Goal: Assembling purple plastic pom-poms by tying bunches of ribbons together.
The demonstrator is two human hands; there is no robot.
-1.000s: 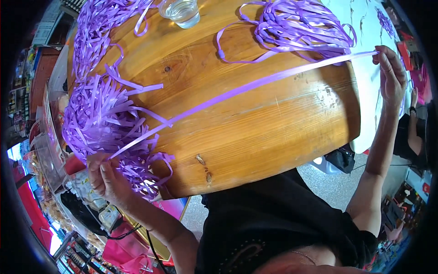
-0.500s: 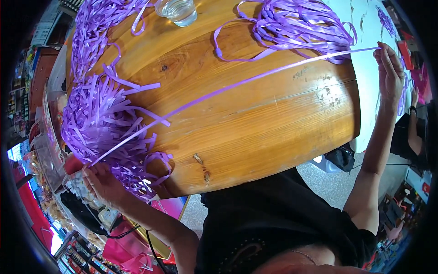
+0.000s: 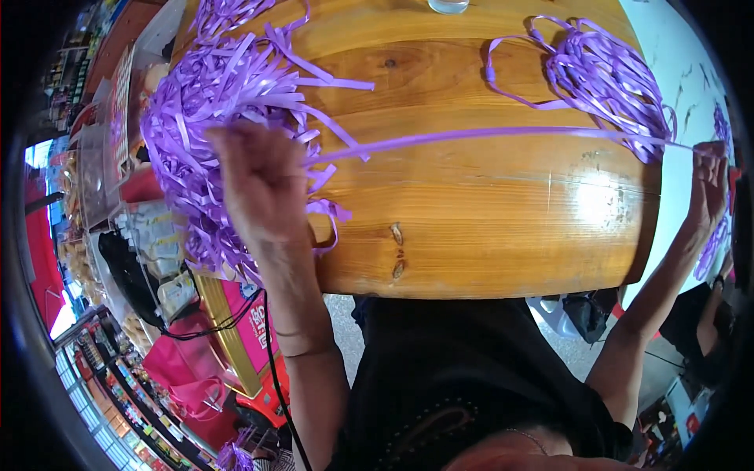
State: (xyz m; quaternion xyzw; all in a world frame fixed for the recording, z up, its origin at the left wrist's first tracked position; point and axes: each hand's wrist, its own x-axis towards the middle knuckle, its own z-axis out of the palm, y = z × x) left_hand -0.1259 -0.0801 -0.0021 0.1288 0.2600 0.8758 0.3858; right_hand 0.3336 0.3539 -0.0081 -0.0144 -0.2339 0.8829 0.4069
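Note:
A flat purple ribbon (image 3: pixel 471 136) stretches over the table between my two hands, bowing slightly upward. My left hand (image 3: pixel 265 184), smeared by motion, is closed at its left end, above a large heap of loose purple ribbons (image 3: pixel 188 118). My right hand (image 3: pixel 709 184) pinches the other end beyond the table's right edge, over a white marbled surface. A looped bundle of knotted purple ribbons (image 3: pixel 601 74) lies at the right on the wood, and the stretched ribbon passes over its near part.
The wooden table (image 3: pixel 487 235) has a curved near edge. A clear cup (image 3: pixel 448 6) is cut off at the top. Plastic bags (image 3: pixel 157 259) and a black cable (image 3: pixel 271 353) are at the left. More purple ribbons lie on the white marbled surface (image 3: pixel 675 118); another person's arm (image 3: pixel 711 330) shows at right.
My left hand has moved right and up from the heap's near left side, now blurred. The ribbon, straight and slanted before, runs nearly level with a slight bow. The whole view has shifted.

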